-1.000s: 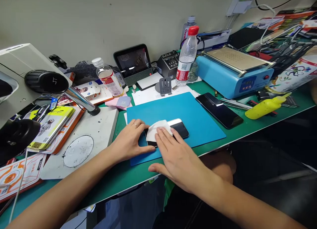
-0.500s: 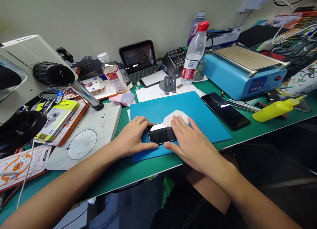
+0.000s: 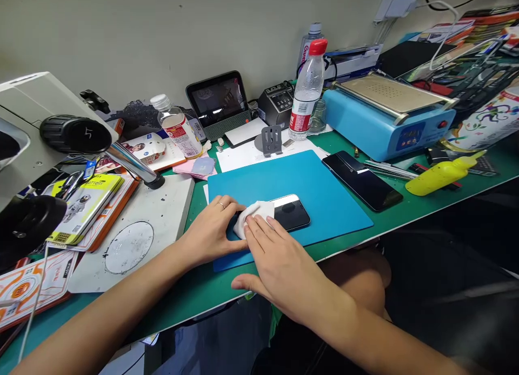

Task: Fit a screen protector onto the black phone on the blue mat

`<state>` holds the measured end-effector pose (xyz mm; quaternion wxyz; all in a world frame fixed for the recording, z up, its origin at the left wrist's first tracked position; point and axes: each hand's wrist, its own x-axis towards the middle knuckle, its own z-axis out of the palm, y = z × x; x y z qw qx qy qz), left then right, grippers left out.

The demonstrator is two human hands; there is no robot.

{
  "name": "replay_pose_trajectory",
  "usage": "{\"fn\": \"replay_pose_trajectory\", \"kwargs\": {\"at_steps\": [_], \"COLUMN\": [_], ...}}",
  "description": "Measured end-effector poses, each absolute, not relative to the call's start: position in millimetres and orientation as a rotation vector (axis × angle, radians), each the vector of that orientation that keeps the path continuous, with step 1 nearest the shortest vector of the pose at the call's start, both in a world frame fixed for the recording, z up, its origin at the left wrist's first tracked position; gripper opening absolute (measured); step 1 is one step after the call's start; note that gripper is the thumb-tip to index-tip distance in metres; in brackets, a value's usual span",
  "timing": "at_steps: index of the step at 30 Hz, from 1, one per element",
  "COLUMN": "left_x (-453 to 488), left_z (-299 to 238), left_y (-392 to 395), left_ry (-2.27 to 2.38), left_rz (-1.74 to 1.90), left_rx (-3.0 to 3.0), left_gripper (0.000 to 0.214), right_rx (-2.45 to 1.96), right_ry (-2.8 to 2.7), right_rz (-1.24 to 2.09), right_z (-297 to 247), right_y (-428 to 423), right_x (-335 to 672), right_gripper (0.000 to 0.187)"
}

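A smartphone with a dark, glossy screen lies face up on the blue mat. My left hand, with a ring on one finger, grips the phone's left end between thumb and fingers. On the left part of the screen sits a crumpled white cloth. The fingers of my right hand press down on that cloth, close beside my left hand, while the thumb sticks out to the side. Cloth and hands hide the phone's left half.
Right of the mat lie another dark phone, tweezers and a yellow squeeze bottle. A blue heating-plate machine stands behind them. A red-capped bottle and a small phone stand are at the back. Left is a microscope base.
My right hand has slid the cloth leftward across the screen, from the phone's right end to its left, uncovering the right end. My left hand keeps its grip. The camera view has shifted slightly.
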<state>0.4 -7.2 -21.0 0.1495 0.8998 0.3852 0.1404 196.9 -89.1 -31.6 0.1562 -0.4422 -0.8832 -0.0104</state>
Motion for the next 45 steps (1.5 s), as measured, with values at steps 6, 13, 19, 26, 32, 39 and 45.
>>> {"fn": "replay_pose_trajectory", "kwargs": {"at_steps": [6,13,19,26,32,39,45], "left_x": [0,0,0,-1,-2,-2,-1], "left_z": [-23,-21,-20,-20,-21,-23,-20], "left_y": [-6,-6,-6,-4,-4,-5,-5], "left_ry": [1.089,1.088,1.107,1.142,1.122,1.098,1.117], "left_rz": [0.384,0.373,0.358,0.330,0.354,0.375,0.335], "left_rx": [2.581,2.570,2.550,2.531,2.544,2.556,2.527], "left_gripper": [0.044,0.046,0.057,0.061,0.059,0.058,0.057], "right_rx": [-1.228,-1.156,-1.220,-1.345,-1.410,-1.497,-1.400], "right_ry": [-2.541,-2.547,-2.505,-2.424,-2.405,-2.327,-2.399], "right_rz": [-0.043,0.035,0.223,-0.003,-0.123,0.114,0.168], "right_z": [-28,-25,-11,-21,-24,-16,-16], "right_y": [-81,-76,-81,-91,-72,-75,-86], "right_x": [188,195,217,232,235,193,215], "right_gripper": [0.090,0.084,0.065,0.066,0.060,0.062,0.051]}}
